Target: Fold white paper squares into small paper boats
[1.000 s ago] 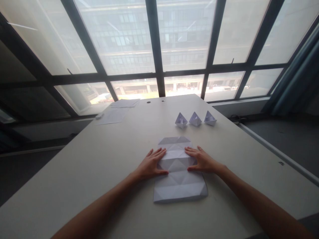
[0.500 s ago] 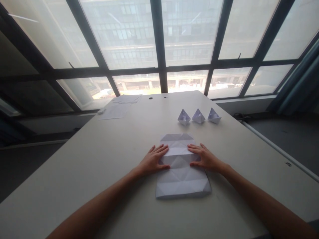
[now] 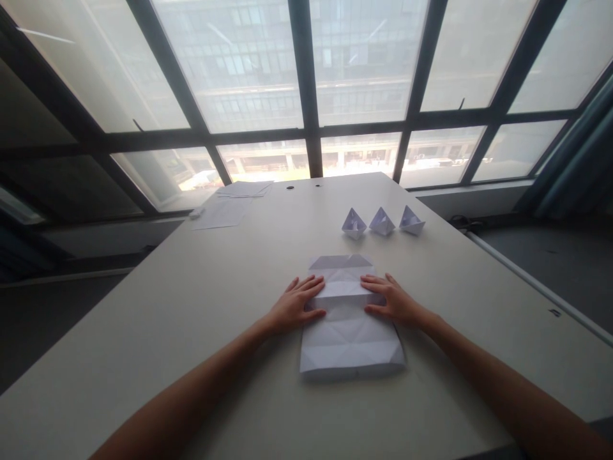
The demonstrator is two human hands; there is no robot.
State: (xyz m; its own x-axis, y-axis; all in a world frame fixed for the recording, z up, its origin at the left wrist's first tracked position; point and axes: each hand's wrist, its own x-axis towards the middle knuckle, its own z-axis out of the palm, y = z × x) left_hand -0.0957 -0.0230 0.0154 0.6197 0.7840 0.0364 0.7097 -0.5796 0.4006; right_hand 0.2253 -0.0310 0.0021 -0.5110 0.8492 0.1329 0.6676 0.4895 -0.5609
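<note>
A creased sheet of white paper (image 3: 352, 332) lies on the table in front of me, with folds running across it and diagonal crease marks. Its far corners slope inward, and the near edge lifts slightly. My left hand (image 3: 299, 303) rests on the paper's left edge, fingers stretched forward and thumb apart. On the right edge lies my right hand (image 3: 393, 300), also with its fingers spread. A raised crosswise fold runs between the two hands. The parts of the paper beneath the fingers are hidden.
Beyond the sheet stand three folded paper shapes in a row: a left one (image 3: 354, 225), a middle one (image 3: 382, 222) and a right one (image 3: 412, 221). Loose paper sheets (image 3: 220, 214) lie at the far left of the white table (image 3: 191, 306). Large windows (image 3: 258, 64) rise behind.
Both hands keep their places at the paper's edges, with the thumbs a little farther forward. The paper's near edge sits slightly higher in view.
</note>
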